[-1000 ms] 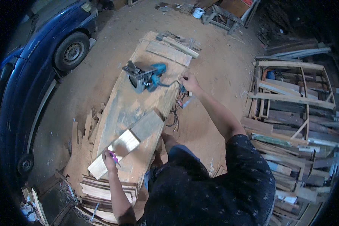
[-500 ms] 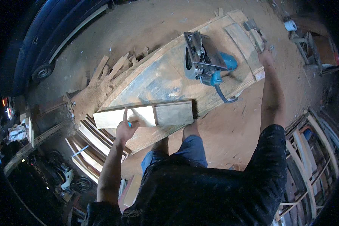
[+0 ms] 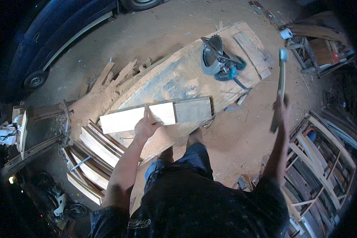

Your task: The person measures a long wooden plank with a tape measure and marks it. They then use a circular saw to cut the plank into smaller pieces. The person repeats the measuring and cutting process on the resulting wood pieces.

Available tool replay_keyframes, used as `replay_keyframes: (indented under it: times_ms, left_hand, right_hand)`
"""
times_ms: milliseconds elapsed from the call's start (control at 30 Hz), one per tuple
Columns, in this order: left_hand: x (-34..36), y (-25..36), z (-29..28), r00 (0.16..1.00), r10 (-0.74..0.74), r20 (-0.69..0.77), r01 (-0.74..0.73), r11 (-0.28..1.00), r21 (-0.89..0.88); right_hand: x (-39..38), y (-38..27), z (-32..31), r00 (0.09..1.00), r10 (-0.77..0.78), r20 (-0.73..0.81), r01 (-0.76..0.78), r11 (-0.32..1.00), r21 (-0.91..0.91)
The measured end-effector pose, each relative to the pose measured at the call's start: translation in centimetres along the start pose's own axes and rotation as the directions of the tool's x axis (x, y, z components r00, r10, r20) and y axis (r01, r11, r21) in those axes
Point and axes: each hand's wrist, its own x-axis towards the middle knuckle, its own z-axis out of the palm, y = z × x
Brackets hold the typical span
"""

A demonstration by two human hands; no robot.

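Observation:
My left hand [image 3: 146, 127] presses an index finger on a pale board [image 3: 123, 119] lying along a greyer board [image 3: 192, 110]; its other fingers are curled, hiding whatever they hold. My raised right hand [image 3: 282, 104] grips a long tool [image 3: 282, 73] with a pale wooden shaft and a light end at the top; a blurred dark part hangs below the fist. Both boards rest on a dusty worktop [image 3: 156, 85]. A teal circular saw [image 3: 220, 63] sits toward its far right, blade facing up.
A dark blue car [image 3: 43, 39] stands at upper left, a motorbike [image 3: 59, 202] at lower left. Curved wood strips [image 3: 91, 158] are stacked at my left, offcuts [image 3: 103, 75] along the far edge. A timber pile [image 3: 317, 170] fills the right. A white bucket [image 3: 286, 33] sits beside a trestle.
My right hand has left the worktop's far end and now holds the tool up at the right. My view has swung round; my left hand stays on the pale board.

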Motion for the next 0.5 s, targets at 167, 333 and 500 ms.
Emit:
replay_keyframes:
  times_ms: [167, 333, 500]
  left_hand:
    - [-0.1, 0.9, -0.9, 0.996, -0.029, 0.081, 0.026, 0.999, 0.047]
    - [-0.1, 1.1, -1.2, 0.996, -0.044, 0.076, 0.040, 0.997, 0.064]
    - [0.1, 0.2, -0.5, 0.998, -0.032, 0.057, 0.030, 0.999, 0.044]
  right_hand:
    - [-20.3, -0.4, 4.7, 0.992, 0.110, 0.058, -0.124, 0.916, 0.381]
    - [-30.7, 0.4, 15.6, 0.971, 0.044, 0.236, -0.144, 0.893, 0.426]
    - [-33.0, 1.1, 21.4, 0.896, 0.018, 0.444, -0.208, 0.900, 0.383]
